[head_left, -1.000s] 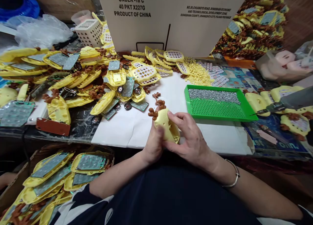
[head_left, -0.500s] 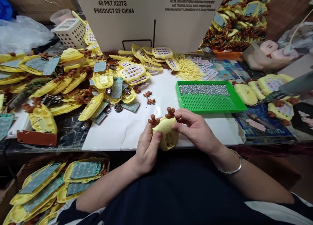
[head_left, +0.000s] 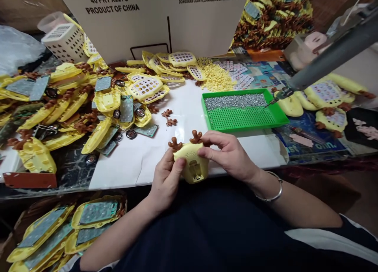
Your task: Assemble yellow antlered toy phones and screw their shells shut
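Note:
Between my two hands is a yellow plastic toy casing (head_left: 191,161) with brown antlers on top, its back with an open battery compartment turned towards me. My left hand (head_left: 167,177) grips its left side, thumb on the back face. The fingers of my right hand (head_left: 227,153) pinch its upper right edge below the right antler. Loose brown antler pieces (head_left: 169,117) lie on the white sheet (head_left: 183,102) beyond the casing. Past my right hand stands a green tray (head_left: 245,124) holding many small silver screws (head_left: 236,101).
Yellow half-casings with circuit boards and small speakers (head_left: 121,106) are heaped at left. More fill a box (head_left: 73,224) below the table. A power screwdriver (head_left: 325,59) hangs over the tray's right end. Yellow buttons (head_left: 217,77) lie before a cardboard panel (head_left: 153,23). Assembled toys (head_left: 327,94) sit right.
The view has shifted, so most things appear further left. The screwdriver now hangs with its tip at the green tray. Both hands still hold the casing, its back turned slightly more to view.

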The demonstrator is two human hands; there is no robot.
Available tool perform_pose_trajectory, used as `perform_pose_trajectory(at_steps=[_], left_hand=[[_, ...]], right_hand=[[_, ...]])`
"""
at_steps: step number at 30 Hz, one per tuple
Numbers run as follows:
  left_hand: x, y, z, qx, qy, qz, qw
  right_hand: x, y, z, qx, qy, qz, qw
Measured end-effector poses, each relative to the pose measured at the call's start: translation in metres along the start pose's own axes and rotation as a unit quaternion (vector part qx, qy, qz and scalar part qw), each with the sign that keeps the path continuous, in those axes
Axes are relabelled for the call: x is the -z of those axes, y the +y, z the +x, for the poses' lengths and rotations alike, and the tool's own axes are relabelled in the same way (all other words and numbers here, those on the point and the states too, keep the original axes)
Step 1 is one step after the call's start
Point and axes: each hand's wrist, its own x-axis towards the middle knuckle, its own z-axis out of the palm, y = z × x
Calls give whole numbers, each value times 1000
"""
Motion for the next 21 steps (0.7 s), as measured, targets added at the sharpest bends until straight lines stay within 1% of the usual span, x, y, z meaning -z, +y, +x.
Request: perform_pose_trajectory(at_steps=[3,6,8,12,13,15,18,20,21], left_hand=[[4,-9,1,43,-24,-67,997],[5,-12,2,52,1,-102,993],[2,-11,1,52,18,-109,993],[-2,-6,1,47,12,-89,995],[-3,-5,1,45,11,-87,995],[-4,-4,2,40,20,-92,995],[-9,-1,6,31,72,-115,990],[-14,0,10,30,102,-125,986],[-17,1,11,30,110,-127,985]], right_hand=[[-1,-5,-3,64,32,-64,995],[-2,-7,-6,108,36,-115,987],[-1,-6,-7,117,25,-128,985],[1,-2,-7,104,-7,-141,985],[1,0,-8,100,-10,-149,984],[0,4,-9,110,5,-178,978],[-6,10,-13,176,48,-247,952],[-13,15,-16,218,58,-296,928],[-16,17,-17,228,56,-318,918]])
